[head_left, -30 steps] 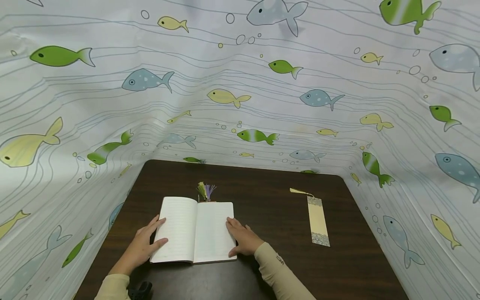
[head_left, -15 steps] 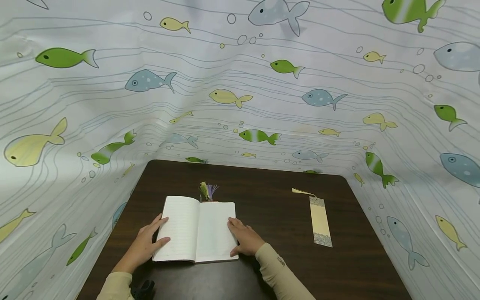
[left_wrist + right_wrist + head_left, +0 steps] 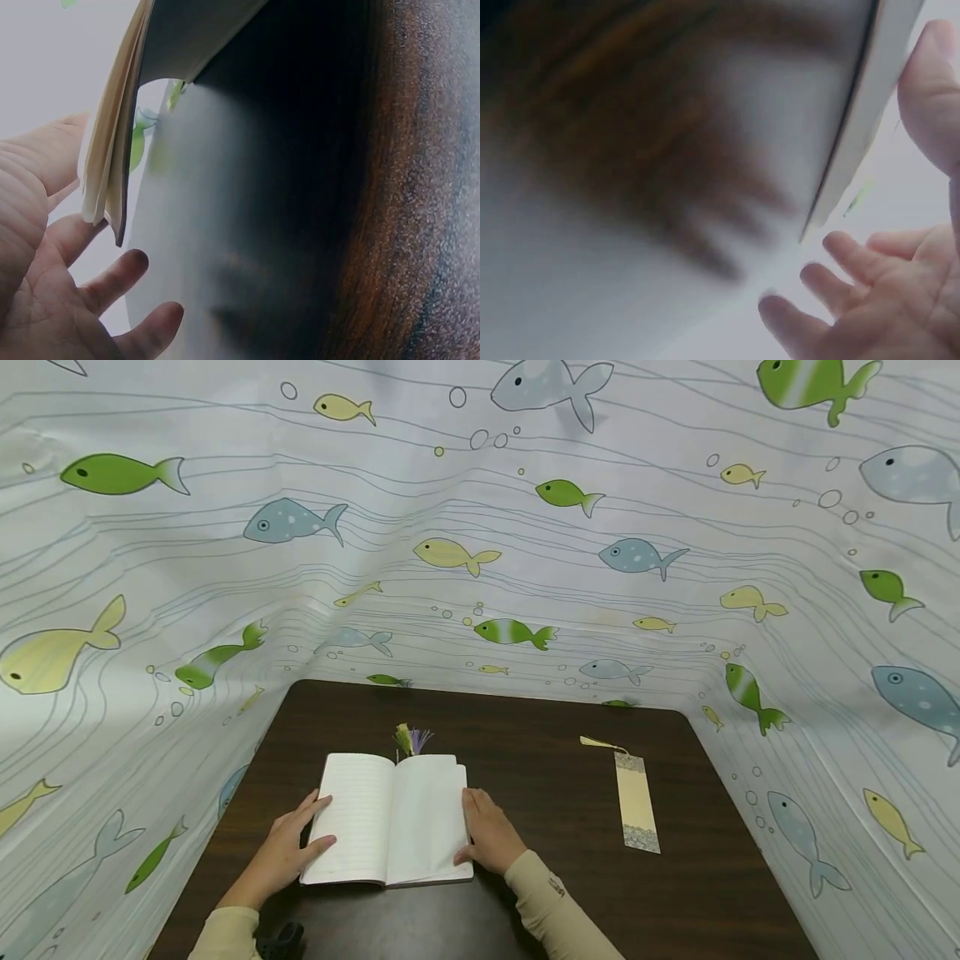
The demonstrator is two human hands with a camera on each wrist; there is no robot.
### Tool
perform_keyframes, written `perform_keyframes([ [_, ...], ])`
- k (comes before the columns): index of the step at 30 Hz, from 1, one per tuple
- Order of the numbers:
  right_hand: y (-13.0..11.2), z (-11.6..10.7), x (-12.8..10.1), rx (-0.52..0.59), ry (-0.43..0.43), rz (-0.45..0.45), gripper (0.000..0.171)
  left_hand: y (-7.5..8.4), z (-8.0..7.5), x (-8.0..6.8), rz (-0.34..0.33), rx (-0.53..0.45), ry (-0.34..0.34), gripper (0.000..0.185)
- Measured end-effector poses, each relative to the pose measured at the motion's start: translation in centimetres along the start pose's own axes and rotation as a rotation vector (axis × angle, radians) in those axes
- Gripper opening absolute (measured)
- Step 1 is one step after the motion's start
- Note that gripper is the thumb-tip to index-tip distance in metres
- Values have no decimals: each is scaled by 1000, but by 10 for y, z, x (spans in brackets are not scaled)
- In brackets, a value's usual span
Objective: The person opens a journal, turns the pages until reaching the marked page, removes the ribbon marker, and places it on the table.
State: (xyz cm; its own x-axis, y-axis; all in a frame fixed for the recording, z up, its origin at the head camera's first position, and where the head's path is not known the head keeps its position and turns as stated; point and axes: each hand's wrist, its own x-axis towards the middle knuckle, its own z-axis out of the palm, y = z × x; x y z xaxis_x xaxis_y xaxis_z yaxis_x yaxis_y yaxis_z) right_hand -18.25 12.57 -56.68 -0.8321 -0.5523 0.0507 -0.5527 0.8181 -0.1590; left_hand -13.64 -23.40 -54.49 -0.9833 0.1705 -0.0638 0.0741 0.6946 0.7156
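An open notebook (image 3: 356, 818) lies on the dark table, with lined paper on its left side. My left hand (image 3: 281, 852) rests along its left edge, thumb and a fingertip on the page. In the left wrist view, the notebook's page edges (image 3: 112, 142) pass beside the spread fingers. On the opposite side, my right hand (image 3: 491, 832) touches the right edge, its thumb near the lower corner. A right-hand page (image 3: 423, 814) bows up slightly, its outer edge short of the sheets beneath. The right wrist view has the right thumb (image 3: 928, 97) against the notebook's edge and the fingers spread apart.
Green and purple tassels (image 3: 414, 739) stick out above the notebook's top edge. To the right lies a cream bookmark (image 3: 636, 800) with patterned ends and a tassel. Fish-print sheeting (image 3: 480, 568) surrounds the table (image 3: 540, 735).
A right-hand page has bowed up and its outer edge has shifted left. My right hand has moved slightly outward at the notebook's edge. The left hand keeps its place on the notebook.
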Motion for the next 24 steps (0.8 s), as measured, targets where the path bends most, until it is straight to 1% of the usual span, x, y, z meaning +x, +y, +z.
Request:
perform_keyframes([
  [2,1,1,0,57,-9,40,113,0,0,0,-3,0,-1,74],
  [5,1,-1,0,95,-42,71,107,1,0,1,-7,1,-3,74],
  [8,-2,-6,3,118,-49,46,101,1,0,1,-8,-2,-3,73],
  [9,-3,-8,4,134,-54,30,100,1,-1,1,-5,0,-2,73],
  [11,-7,-12,7,215,-58,-20,96,1,-1,2,-2,2,1,73],
  [13,-12,-18,10,362,-62,-81,92,2,-1,1,3,2,8,70],
  [15,-19,-21,13,548,-69,-148,87,2,-1,1,14,0,15,65],
  [17,-29,-24,15,708,-93,-214,87,4,-1,0,22,-33,22,58],
  [18,-34,-25,15,763,-112,-241,86,4,-1,-1,29,-51,28,55],
  [19,-40,-26,15,798,-136,-269,87,5,-1,-2,37,-70,32,53],
  [21,-51,-25,15,808,-177,-313,91,6,-2,-2,59,-113,46,51],
  [24,-67,-23,16,746,-224,-368,90,8,-2,-3,90,-165,68,51],
])
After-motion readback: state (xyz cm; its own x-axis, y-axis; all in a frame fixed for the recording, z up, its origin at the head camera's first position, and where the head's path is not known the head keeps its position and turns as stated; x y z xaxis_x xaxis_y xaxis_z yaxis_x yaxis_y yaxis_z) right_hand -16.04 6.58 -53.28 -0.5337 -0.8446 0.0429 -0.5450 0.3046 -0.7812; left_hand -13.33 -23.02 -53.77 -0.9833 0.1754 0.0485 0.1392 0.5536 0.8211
